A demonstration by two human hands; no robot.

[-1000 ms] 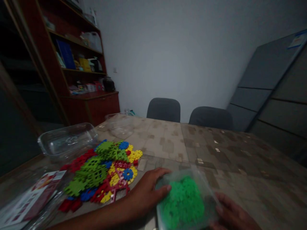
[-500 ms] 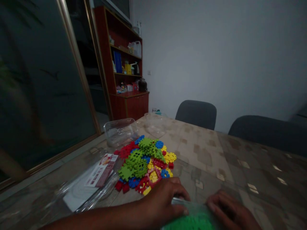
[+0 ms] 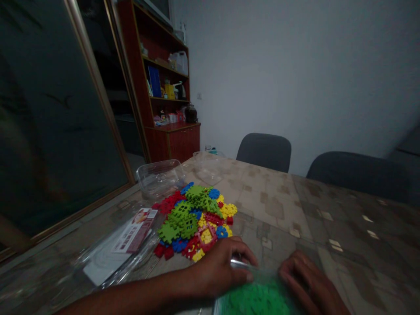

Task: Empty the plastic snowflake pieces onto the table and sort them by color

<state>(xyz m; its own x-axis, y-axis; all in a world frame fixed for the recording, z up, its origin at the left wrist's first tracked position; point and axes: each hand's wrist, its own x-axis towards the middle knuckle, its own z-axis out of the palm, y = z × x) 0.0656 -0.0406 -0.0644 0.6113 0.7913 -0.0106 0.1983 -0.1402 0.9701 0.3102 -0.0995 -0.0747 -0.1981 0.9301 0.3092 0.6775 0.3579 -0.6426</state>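
A clear plastic container (image 3: pixel 256 302) with many small green pieces in it is at the bottom edge, partly cut off by the frame. My left hand (image 3: pixel 219 267) is closed over its far left rim, thumb on the near side and fingers beyond. At the container's right side, my right hand (image 3: pixel 308 280) has its fingers curled against the edge. Just past my left hand lies a heap of plastic building pieces: green snowflake-like plates (image 3: pixel 183 218), yellow gear shapes (image 3: pixel 228 210), blue discs (image 3: pixel 222 232) and red blocks (image 3: pixel 164 250).
Left of the heap lies clear packaging with a printed label card (image 3: pixel 136 229). Two clear tubs stand farther back, one nearer (image 3: pixel 160 175) and one paler (image 3: pixel 210 168). Grey chairs (image 3: pixel 265 151) line the far side of the patterned table (image 3: pixel 272 205). A red cabinet (image 3: pixel 179 142) stands behind.
The view has shifted slightly, so the room and heap sit a little left and higher. More of the green-filled container shows. Both hands keep their places on it.
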